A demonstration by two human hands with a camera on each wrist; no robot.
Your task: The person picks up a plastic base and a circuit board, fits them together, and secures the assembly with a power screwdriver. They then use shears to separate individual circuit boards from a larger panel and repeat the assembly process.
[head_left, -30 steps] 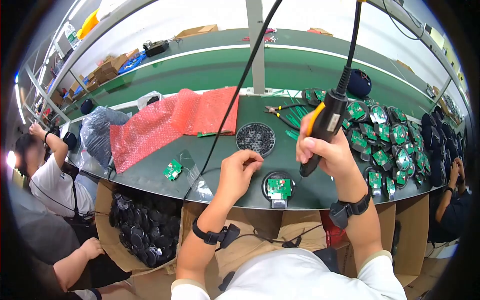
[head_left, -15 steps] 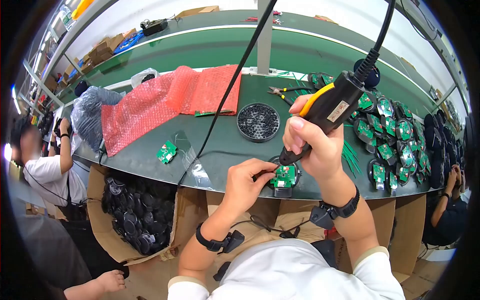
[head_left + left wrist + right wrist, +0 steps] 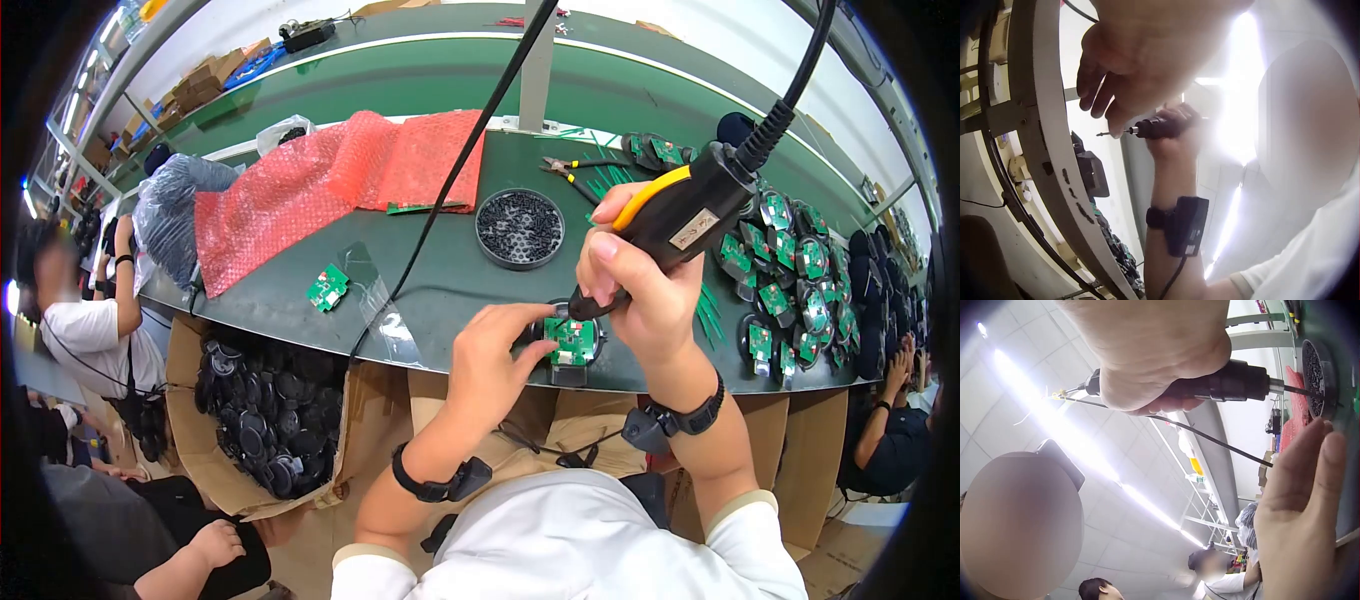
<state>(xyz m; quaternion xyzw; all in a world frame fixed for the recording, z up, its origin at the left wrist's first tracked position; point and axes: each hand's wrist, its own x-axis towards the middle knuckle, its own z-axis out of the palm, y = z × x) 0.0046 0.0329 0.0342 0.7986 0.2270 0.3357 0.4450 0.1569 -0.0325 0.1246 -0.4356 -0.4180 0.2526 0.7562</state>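
My right hand (image 3: 650, 290) grips a black-and-yellow electric screwdriver (image 3: 685, 215), its nose tilted down over the upper part of a green circuit board (image 3: 572, 352). The board sits on a round black part (image 3: 601, 342) at the table's front edge. At the left side of this part is my left hand (image 3: 488, 360), index finger and thumb extended and apart, fingertips right at the board. The left wrist view shows the thin metal bit (image 3: 1110, 134) close to the left fingers. Where the bit meets the board is hidden in the head view by the screwdriver's nose.
A round dish (image 3: 520, 266) of small black screws stands behind the board. Cutters (image 3: 572, 178), green strips and a heap of assembled boards (image 3: 780, 270) lie to the right. Red bubble wrap (image 3: 290, 190) and a loose board (image 3: 328, 288) are left. A carton (image 3: 345, 440) holds black discs.
The right hand has swung the screwdriver down and left onto the board. The left hand moved from near the dish to the board's side; its index finger and thumb have since spread apart.
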